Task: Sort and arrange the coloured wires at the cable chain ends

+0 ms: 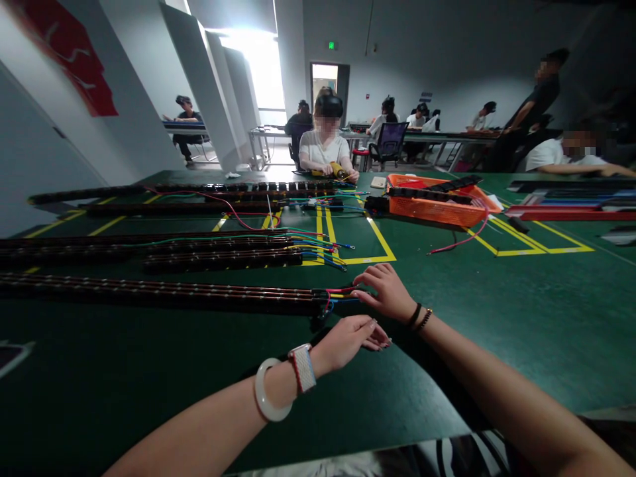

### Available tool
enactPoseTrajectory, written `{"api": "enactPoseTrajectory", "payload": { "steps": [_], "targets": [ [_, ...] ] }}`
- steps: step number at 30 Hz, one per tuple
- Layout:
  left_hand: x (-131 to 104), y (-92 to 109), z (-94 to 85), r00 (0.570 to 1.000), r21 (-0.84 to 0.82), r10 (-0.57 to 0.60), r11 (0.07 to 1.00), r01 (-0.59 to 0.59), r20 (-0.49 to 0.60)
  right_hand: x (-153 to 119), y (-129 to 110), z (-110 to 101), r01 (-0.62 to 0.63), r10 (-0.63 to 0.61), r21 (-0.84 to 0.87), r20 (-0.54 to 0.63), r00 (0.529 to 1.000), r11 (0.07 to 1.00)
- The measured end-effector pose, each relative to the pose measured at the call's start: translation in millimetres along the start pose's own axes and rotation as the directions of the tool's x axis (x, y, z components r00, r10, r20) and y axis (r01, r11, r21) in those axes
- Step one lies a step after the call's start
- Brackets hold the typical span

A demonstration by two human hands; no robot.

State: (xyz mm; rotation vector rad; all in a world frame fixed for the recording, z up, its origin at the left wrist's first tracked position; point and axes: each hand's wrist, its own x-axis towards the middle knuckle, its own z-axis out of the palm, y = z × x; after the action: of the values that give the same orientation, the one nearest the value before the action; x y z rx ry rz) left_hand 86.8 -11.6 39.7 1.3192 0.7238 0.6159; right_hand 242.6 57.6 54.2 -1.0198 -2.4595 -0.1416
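Note:
Several long dark strips with brown wires lie on the green table (pixel 546 318). The nearest strip (pixel 223 295) ends near the middle in pink, yellow and blue wires (pixel 342 296). My right hand (pixel 385 290) is at those wire ends, its fingers apart and curved; whether the fingertips touch a wire is unclear, and nothing is gripped. Below it and slightly left is my left hand (pixel 350 339), palm turned down, fingers loosely bent and apart, holding nothing. Beyond, a shorter strip (pixel 223 258) ends in loose wires with ring terminals.
An orange basket (pixel 422 211) holding dark strips stands at the back right, a pink wire hanging over its side. More strips (pixel 213 207) lie at the back left. Across the table sits a person (pixel 325 146) with a yellow tool (pixel 338 171). Colored bars (pixel 571 212) lie far right.

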Motion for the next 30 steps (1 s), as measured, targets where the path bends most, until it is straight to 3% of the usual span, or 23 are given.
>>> {"api": "enactPoseTrajectory", "payload": {
  "steps": [4,9,17,23,27,30],
  "targets": [
    [0.5,-1.1,0.2,1.0,0.025,0.014,1.0,-0.014,0.013,5.8,-9.3,9.6,0.06,-0.06,0.007,0.108,0.992,0.998],
    [0.1,-1.4,0.7,1.0,0.038,0.019,0.999,-0.02,0.018,13.4,-6.3,17.3,0.104,-0.099,-0.025,0.161,0.982,0.994],
    [-1.0,-0.1,0.0,0.999,0.025,0.01,1.0,-0.011,0.037,43.0,6.4,8.5,0.376,-0.313,-0.156,0.32,0.894,0.913],
    [-2.2,0.8,0.4,1.0,0.044,0.005,0.999,-0.006,0.025,72.4,27.0,5.9,0.306,-0.238,-0.323,0.235,0.943,0.896],
    [-16.5,16.0,-10.3,0.991,0.332,0.126,0.938,-0.103,-0.049,80.4,34.4,13.5,0.313,-0.238,-0.342,0.244,0.94,0.886],
    [-37.3,29.9,-40.4,0.931,0.589,0.284,0.802,-0.098,-0.232,78.1,34.8,17.4,0.325,-0.255,-0.344,0.233,0.938,0.881]
  ]
}}
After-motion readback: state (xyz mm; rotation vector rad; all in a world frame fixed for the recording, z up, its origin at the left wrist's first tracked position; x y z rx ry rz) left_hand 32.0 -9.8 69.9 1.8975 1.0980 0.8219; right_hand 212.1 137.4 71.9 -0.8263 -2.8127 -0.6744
